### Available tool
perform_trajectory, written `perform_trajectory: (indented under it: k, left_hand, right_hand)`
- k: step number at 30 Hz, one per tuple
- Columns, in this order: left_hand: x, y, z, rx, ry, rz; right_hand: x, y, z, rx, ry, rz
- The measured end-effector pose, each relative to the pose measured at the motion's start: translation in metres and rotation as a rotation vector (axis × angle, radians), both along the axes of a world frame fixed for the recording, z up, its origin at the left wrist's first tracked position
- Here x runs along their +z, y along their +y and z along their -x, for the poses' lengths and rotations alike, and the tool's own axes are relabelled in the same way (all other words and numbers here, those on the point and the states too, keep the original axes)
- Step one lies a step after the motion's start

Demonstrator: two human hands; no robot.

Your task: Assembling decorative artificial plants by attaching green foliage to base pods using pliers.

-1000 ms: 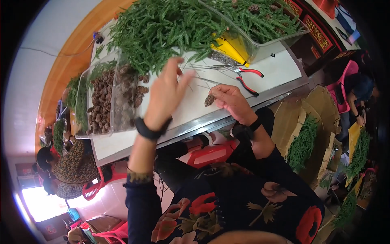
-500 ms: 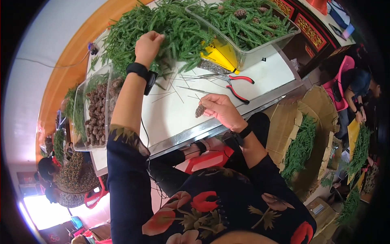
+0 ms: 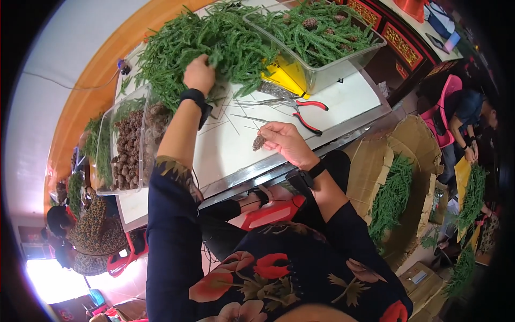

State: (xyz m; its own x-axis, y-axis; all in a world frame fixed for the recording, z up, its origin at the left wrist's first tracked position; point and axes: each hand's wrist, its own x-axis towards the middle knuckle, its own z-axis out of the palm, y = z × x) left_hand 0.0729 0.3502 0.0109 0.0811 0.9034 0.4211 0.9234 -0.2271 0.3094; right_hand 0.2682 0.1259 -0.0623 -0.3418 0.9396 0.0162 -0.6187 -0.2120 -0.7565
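My right hand (image 3: 287, 142) pinches a small brown pine cone (image 3: 258, 143) near the front edge of the white table (image 3: 225, 161). My left hand (image 3: 199, 74) reaches to the near side of a heap of green artificial pine sprigs (image 3: 182, 40), its fingers bent in among the needles; whether they grip a sprig is hidden. Between the hands, several thin wires (image 3: 228, 115) lie scattered on the table. Pliers with red and black handles (image 3: 307, 115) rest just beyond my right hand, beside a pointed metal tool (image 3: 248, 117).
At the left stands a clear bin of pine cones (image 3: 127, 153). A clear bin of sprigs and cones (image 3: 346, 56) sits back right, a yellow packet (image 3: 287, 75) beside it. A cardboard box (image 3: 413, 139) holding greenery is right of the table. Other people sit far left and far right.
My left hand has shifted slightly nearer and right, its fingers now deeper in the sprigs. My right hand keeps its pinch on the pine cone. The view has moved a little.
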Motion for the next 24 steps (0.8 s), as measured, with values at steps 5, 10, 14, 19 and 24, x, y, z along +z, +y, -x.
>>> perform_trajectory:
  k: [5,10,14,19,24]
  left_hand:
    - [0.052,0.013,0.053,-0.019,-0.49,-0.114]
    - [0.061,-0.057,0.042,-0.206,-0.793,0.041]
    - [0.022,-0.098,0.05,-0.131,-0.811,0.302]
    - [0.022,-0.123,0.049,-0.063,-1.02,0.376]
    - [0.025,-0.148,0.05,-0.247,-1.387,0.561]
  right_hand:
    - [0.003,0.001,0.004,0.012,-0.016,-0.024]
    - [-0.009,0.005,-0.01,-0.004,-0.045,-0.025]
    - [-0.002,0.006,-0.007,0.003,-0.033,-0.015]
    - [0.0,0.003,-0.006,0.01,-0.018,-0.013]
    - [-0.001,0.0,-0.008,-0.022,-0.029,-0.005]
